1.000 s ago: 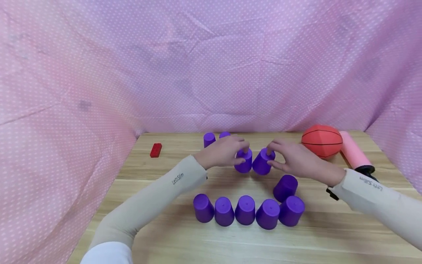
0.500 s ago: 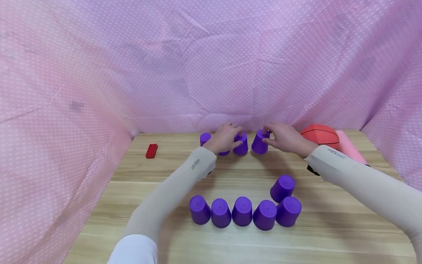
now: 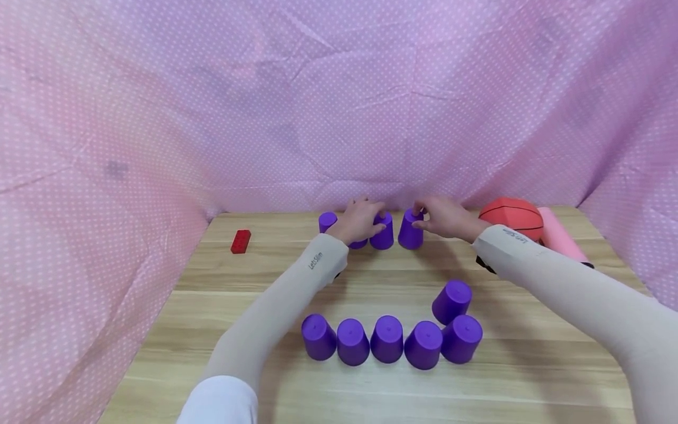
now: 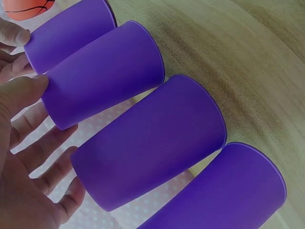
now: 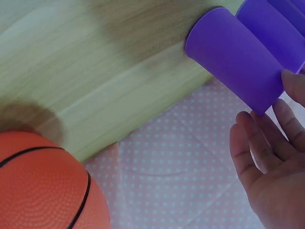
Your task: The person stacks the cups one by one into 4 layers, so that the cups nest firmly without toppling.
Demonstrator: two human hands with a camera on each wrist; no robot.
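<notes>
Left of the basketball [image 3: 511, 221], my left hand [image 3: 360, 221] pinches one inverted purple cup [image 3: 382, 237], my right hand [image 3: 444, 217] the end cup [image 3: 410, 237]. Aligning, I'd say; next calls for closing their gap, releasing.

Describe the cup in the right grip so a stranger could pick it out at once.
Start at the far edge of the wooden table, by the pink dotted cloth. Follow the row of upside-down purple cups rightward, toward the orange basketball. The cup is the last of four, with neighbours only to its left and the right grip pinching its top.
</notes>
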